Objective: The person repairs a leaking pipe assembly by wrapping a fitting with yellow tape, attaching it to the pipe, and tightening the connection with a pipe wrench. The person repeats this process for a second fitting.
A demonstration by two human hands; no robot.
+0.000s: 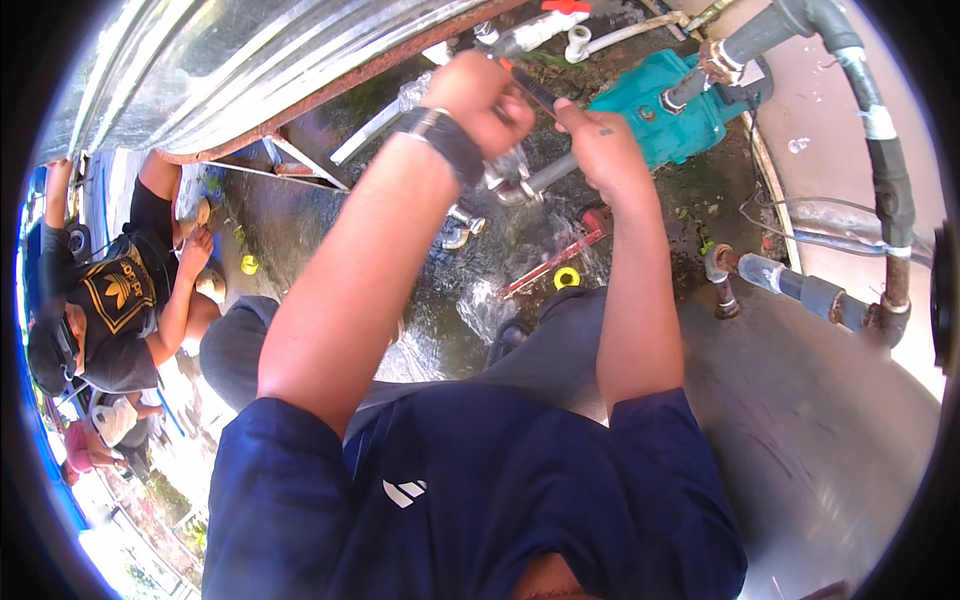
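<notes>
Gripping a dark-handled tool [530,88] with both hands, I work over the metal pipe fitting [520,185] just below them. My left hand [480,100], a dark strap on its wrist, has its fingers curled tight around the tool's upper end. My right hand [600,145] closes its fingers on the lower end, just beside the teal pump [680,110]. The fitting's grey pipe runs toward that pump. Wet ground [470,300] lies under the fitting, with a red-handled tool [560,255] and a yellow ring [567,277] lying on it near each other. A corrugated metal tank [250,60] curves along the upper left. Another person [120,300] in a black shirt crouches at far left.
</notes>
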